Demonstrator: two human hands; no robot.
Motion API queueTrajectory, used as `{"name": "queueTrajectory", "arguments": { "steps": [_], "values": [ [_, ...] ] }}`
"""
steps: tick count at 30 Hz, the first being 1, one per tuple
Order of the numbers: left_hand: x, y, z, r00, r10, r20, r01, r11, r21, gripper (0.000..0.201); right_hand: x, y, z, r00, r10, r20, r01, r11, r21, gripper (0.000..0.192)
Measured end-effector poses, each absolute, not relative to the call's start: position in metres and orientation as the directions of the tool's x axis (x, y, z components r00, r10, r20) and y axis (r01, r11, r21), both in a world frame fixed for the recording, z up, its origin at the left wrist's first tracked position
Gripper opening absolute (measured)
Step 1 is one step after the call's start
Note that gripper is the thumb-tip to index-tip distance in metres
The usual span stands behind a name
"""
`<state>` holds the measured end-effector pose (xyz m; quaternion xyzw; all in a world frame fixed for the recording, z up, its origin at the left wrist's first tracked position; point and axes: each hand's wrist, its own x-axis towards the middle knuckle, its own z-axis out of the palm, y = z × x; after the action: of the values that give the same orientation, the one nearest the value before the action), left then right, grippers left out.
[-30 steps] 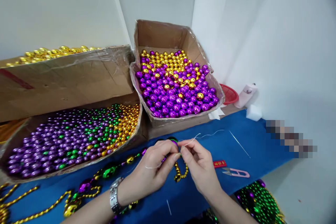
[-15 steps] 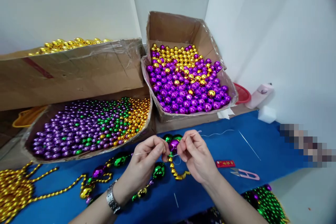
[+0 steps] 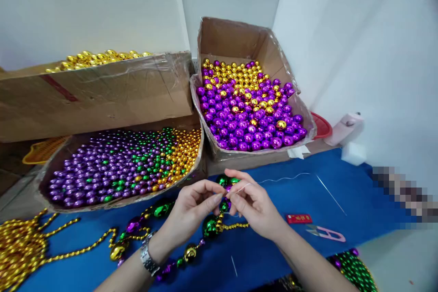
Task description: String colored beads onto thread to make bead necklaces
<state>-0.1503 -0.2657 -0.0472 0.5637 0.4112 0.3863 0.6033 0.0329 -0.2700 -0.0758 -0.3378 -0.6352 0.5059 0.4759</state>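
My left hand [image 3: 196, 205] and my right hand [image 3: 255, 203] meet over the blue cloth, fingertips nearly touching. Both are closed in a pinch on a thin white thread [image 3: 289, 177]. From my right hand the thread trails right to a long thin needle [image 3: 331, 195] lying on the cloth. Just beneath my fingers is a bead string with a large green bead [image 3: 211, 226], partly covered by my hands. Small gold beads [image 3: 236, 226] run from it towards my right wrist. A short white piece of thread [image 3: 234, 266] lies nearer me.
Behind stand cardboard boxes: one of purple and gold balls [image 3: 253, 118], one of smaller mixed beads [image 3: 112, 164]. Gold bead strands [image 3: 23, 248] are piled left. Pink thread snips [image 3: 326, 232] and a red packet [image 3: 299, 218] lie right on the blue cloth [image 3: 356, 178].
My hands have drawn together at the thread, and the right fingers have spread a little. The gold beads below them now hang straighter. The whole view has shifted slightly.
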Motion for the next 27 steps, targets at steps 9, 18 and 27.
{"name": "queueTrajectory", "arguments": {
  "steps": [9,18,27],
  "values": [
    [-0.159,-0.265,-0.044,0.449,0.890,0.080,-0.091,-0.044,0.995,0.005,0.033,-0.258,-0.060,-0.483,0.860,0.165,-0.019,0.178,-0.984,0.017],
    [-0.158,-0.274,-0.025,0.438,0.886,0.151,0.085,-0.208,0.974,0.014,0.025,-0.257,-0.055,-0.287,0.955,0.082,0.136,0.125,-0.983,0.014],
    [-0.160,-0.273,-0.024,0.468,0.846,0.257,0.315,-0.431,0.845,0.020,0.034,-0.264,-0.044,-0.487,0.823,0.294,0.539,0.548,-0.640,0.018]
  ]
}}
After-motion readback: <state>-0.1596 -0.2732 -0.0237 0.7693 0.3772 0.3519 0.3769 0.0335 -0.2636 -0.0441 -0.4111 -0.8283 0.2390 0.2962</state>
